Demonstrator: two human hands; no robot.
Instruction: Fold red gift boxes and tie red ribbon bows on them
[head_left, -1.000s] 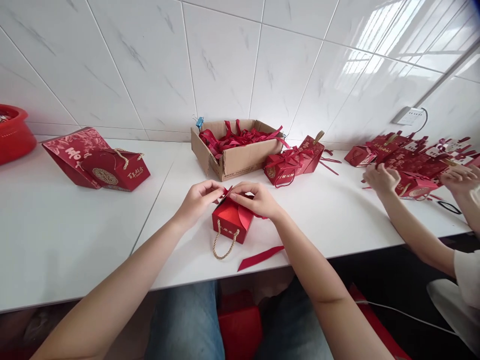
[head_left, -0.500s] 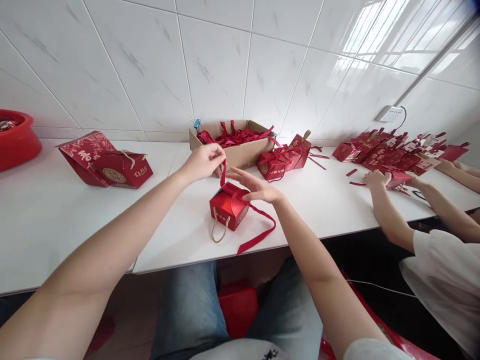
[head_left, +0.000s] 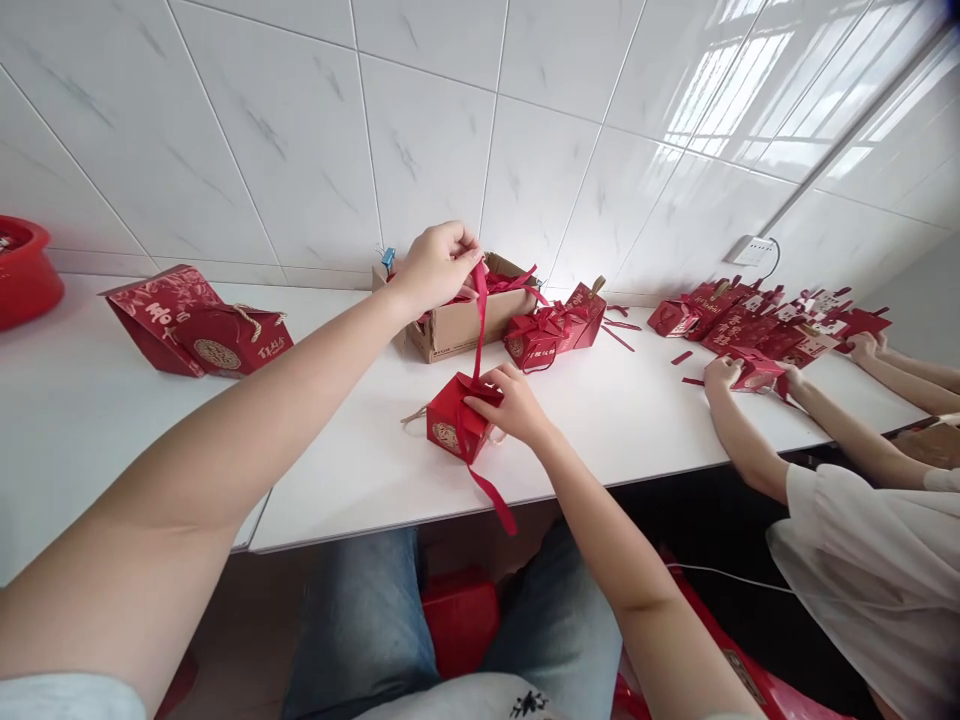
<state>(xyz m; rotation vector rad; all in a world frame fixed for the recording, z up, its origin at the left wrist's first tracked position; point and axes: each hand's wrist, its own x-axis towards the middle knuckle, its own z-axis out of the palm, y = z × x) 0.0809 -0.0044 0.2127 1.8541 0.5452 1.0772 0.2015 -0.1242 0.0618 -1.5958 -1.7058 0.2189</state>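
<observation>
Head view: ribbon pinched in left hand fingers, above box.

- The small red gift box stands on the white table near the front edge, with one corner turned forward. It has a gold round emblem on one side and a beige rope handle at its left. The right hand holds its top.
- The red ribbon rises tight from the box top to the left hand, which pinches it. Its other end hangs past the table edge.
</observation>
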